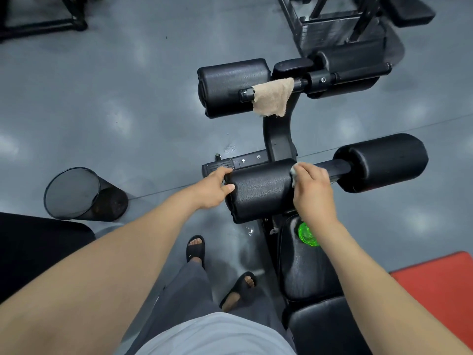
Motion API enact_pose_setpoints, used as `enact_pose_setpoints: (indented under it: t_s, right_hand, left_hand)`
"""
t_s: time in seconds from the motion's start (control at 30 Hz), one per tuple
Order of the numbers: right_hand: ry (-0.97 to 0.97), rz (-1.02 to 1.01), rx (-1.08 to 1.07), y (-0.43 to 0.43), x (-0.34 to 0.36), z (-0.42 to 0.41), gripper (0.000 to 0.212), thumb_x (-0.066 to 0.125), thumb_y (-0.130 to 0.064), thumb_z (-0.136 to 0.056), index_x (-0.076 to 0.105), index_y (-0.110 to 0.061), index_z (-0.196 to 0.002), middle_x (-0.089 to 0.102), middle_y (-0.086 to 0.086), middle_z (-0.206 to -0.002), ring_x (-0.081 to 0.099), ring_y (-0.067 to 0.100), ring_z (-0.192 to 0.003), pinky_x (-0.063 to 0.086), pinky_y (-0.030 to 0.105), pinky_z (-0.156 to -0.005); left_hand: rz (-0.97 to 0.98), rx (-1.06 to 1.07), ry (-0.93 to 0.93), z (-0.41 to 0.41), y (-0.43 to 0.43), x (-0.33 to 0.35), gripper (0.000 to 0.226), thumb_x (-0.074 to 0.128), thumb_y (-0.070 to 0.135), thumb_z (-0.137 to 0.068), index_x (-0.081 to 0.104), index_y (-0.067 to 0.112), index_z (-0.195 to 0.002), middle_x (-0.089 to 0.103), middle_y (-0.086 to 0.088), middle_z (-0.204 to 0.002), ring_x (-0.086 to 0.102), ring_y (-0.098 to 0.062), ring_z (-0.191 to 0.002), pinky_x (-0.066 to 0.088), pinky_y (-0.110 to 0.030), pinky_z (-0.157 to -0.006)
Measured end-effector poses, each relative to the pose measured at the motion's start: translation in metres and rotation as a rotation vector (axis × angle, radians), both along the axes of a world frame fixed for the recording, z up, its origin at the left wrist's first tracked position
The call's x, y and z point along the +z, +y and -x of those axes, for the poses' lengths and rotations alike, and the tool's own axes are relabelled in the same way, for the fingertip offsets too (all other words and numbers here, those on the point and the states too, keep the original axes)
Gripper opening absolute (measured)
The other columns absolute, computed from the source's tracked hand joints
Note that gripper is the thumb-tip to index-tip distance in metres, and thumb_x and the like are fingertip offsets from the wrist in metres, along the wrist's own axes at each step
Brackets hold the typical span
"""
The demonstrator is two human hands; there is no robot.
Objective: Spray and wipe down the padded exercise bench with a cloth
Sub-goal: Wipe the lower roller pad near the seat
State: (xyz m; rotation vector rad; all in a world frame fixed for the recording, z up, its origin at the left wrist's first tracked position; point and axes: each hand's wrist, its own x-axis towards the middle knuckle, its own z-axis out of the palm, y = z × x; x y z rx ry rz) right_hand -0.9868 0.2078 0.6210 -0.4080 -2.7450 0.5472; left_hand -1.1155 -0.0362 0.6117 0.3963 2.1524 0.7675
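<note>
The black padded bench (307,278) runs away from me, with roller pads at its far end. My left hand (213,189) grips the left end of the near left roller pad (261,193). At that pad's right end, my right hand (311,187) holds a small white cloth (294,172), mostly hidden under the fingers. A green spray bottle (308,233) lies on the seat pad, partly behind my right wrist. A tan towel (273,97) hangs over the bar by the far left roller pad (230,85).
A black mesh waste bin (76,194) stands on the grey floor to the left. The near right roller pad (384,162) sticks out to the right. Black machine frames (332,26) stand beyond. A red mat (440,290) lies at the right. My sandalled feet (197,249) stand left of the bench.
</note>
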Motion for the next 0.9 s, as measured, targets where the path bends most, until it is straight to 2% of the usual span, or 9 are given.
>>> enact_pose_setpoints:
  t_s: [0.07, 0.13, 0.23, 0.37, 0.47, 0.57, 0.7, 0.8, 0.9]
  right_hand:
    - [0.007, 0.008, 0.006, -0.019, -0.001, -0.002, 0.031, 0.059, 0.013, -0.085, 0.067, 0.001, -0.112, 0.063, 0.014, -0.121, 0.05, 0.035, -0.104, 0.048, 0.042, -0.095]
    - [-0.016, 0.002, 0.14, -0.04, -0.004, -0.01, 0.038, 0.059, 0.012, -0.084, 0.065, 0.002, -0.12, 0.06, 0.014, -0.127, 0.051, 0.034, -0.11, 0.046, 0.042, -0.102]
    - [-0.033, -0.034, 0.311, -0.033, -0.008, -0.014, 0.037, 0.054, 0.002, -0.093, 0.062, -0.001, -0.129, 0.059, 0.012, -0.134, 0.053, 0.033, -0.115, 0.045, 0.043, -0.105]
    - [-0.005, -0.009, 0.083, -0.001, -0.007, -0.007, 0.031, 0.06, 0.009, -0.091, 0.066, -0.003, -0.119, 0.062, 0.011, -0.128, 0.052, 0.033, -0.108, 0.05, 0.044, -0.097]
    - [-0.035, 0.013, -0.034, -0.011, -0.003, 0.002, 0.034, 0.048, 0.01, -0.085, 0.066, 0.001, -0.112, 0.063, 0.015, -0.123, 0.049, 0.035, -0.105, 0.05, 0.046, -0.093]
    - [-0.06, 0.022, 0.144, -0.046, 0.001, 0.004, 0.047, 0.038, 0.0, -0.077, 0.065, 0.0, -0.116, 0.061, 0.015, -0.127, 0.049, 0.035, -0.107, 0.047, 0.043, -0.098]
    - [-0.09, -0.048, 0.389, -0.057, 0.0, 0.002, 0.042, 0.04, -0.009, -0.091, 0.065, -0.005, -0.125, 0.062, 0.008, -0.13, 0.055, 0.033, -0.109, 0.049, 0.04, -0.098]
    - [-0.057, -0.074, 0.247, -0.017, -0.001, 0.005, 0.032, 0.058, 0.004, -0.087, 0.068, -0.008, -0.115, 0.064, 0.005, -0.123, 0.055, 0.033, -0.102, 0.049, 0.039, -0.094]
    - [-0.085, -0.067, 0.054, 0.006, 0.0, 0.006, 0.034, 0.054, 0.012, -0.079, 0.068, -0.004, -0.106, 0.066, 0.01, -0.118, 0.052, 0.037, -0.096, 0.049, 0.043, -0.089]
  left_hand:
    - [0.013, -0.022, -0.017, -0.001, -0.002, -0.001, 0.055, 0.051, 0.031, -0.105, 0.025, 0.023, -0.153, 0.045, -0.009, -0.153, 0.042, -0.024, -0.142, 0.033, -0.038, -0.118]
    - [0.02, -0.032, -0.028, -0.003, -0.003, -0.001, 0.056, 0.051, 0.032, -0.105, 0.022, 0.024, -0.152, 0.046, -0.009, -0.151, 0.043, -0.024, -0.142, 0.033, -0.039, -0.118]
    - [-0.005, -0.019, -0.025, -0.007, -0.003, 0.001, 0.058, 0.054, 0.028, -0.104, 0.022, 0.02, -0.151, 0.043, -0.008, -0.151, 0.04, -0.021, -0.143, 0.031, -0.035, -0.119]
    - [-0.05, 0.0, -0.022, -0.01, -0.002, 0.005, 0.059, 0.059, 0.022, -0.102, 0.025, 0.015, -0.149, 0.037, -0.008, -0.155, 0.036, -0.019, -0.145, 0.027, -0.031, -0.119]
    - [-0.07, 0.025, -0.01, -0.014, -0.003, 0.005, 0.06, 0.063, 0.021, -0.1, 0.027, 0.015, -0.147, 0.037, -0.009, -0.154, 0.037, -0.019, -0.144, 0.029, -0.035, -0.121]
    - [-0.085, 0.041, 0.019, -0.02, -0.003, 0.005, 0.061, 0.066, 0.019, -0.097, 0.03, 0.015, -0.145, 0.034, -0.009, -0.154, 0.039, -0.02, -0.142, 0.033, -0.035, -0.118]
    - [-0.105, 0.054, 0.059, -0.026, -0.003, 0.006, 0.062, 0.068, 0.016, -0.096, 0.031, 0.013, -0.146, 0.031, -0.009, -0.152, 0.038, -0.017, -0.14, 0.028, -0.023, -0.111]
    - [-0.114, 0.052, 0.066, -0.029, -0.003, 0.006, 0.064, 0.069, 0.016, -0.096, 0.031, 0.013, -0.147, 0.027, -0.008, -0.154, 0.038, -0.019, -0.142, 0.027, -0.023, -0.113]
    - [-0.131, 0.054, 0.077, -0.033, -0.006, 0.004, 0.065, 0.069, 0.015, -0.095, 0.03, 0.014, -0.147, 0.025, -0.007, -0.155, 0.037, -0.02, -0.142, 0.028, -0.032, -0.12]
